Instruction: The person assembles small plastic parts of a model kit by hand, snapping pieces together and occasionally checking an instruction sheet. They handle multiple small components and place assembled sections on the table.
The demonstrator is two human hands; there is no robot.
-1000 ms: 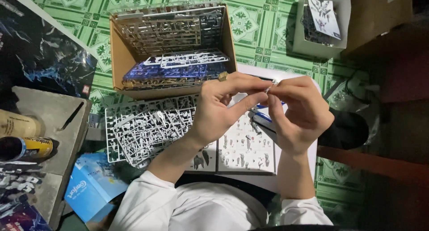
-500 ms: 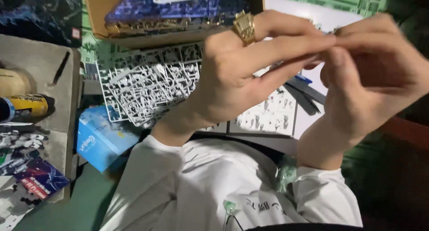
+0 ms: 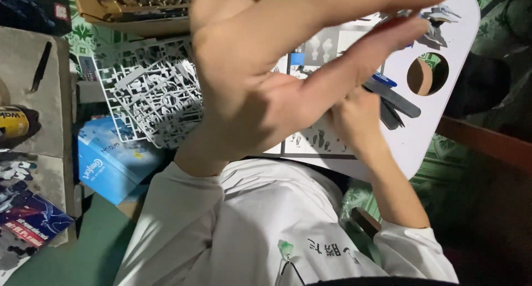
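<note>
White lap tray (image 3: 443, 125) under grey-white plastic parts frame (image 3: 152, 95), beside left hand (image 3: 266, 81).

Clutter I'm seeing around the grey parts sprue (image 3: 152, 92)

I'm watching a blue box (image 3: 113, 158) sitting just below it, a cardboard box (image 3: 105, 12) lying above it, black tweezers (image 3: 40, 67) and a yellow can (image 3: 12, 122) resting left.

The grey plastic parts frame (image 3: 152, 95) lies left of the raised left hand (image 3: 277, 81), with the open brown cardboard box (image 3: 130, 12) beyond it. Just nearer than the frame sits the blue rectangular carton (image 3: 113, 161). Behind the hands, the printed instruction sheet (image 3: 316, 142) lies on the white rounded board (image 3: 443, 92); the right hand (image 3: 354, 117) is over the sheet, beside dark flat tools (image 3: 396, 100). Far left, slim black tweezers (image 3: 41, 64) rest on a grey mat (image 3: 33, 131).
</note>
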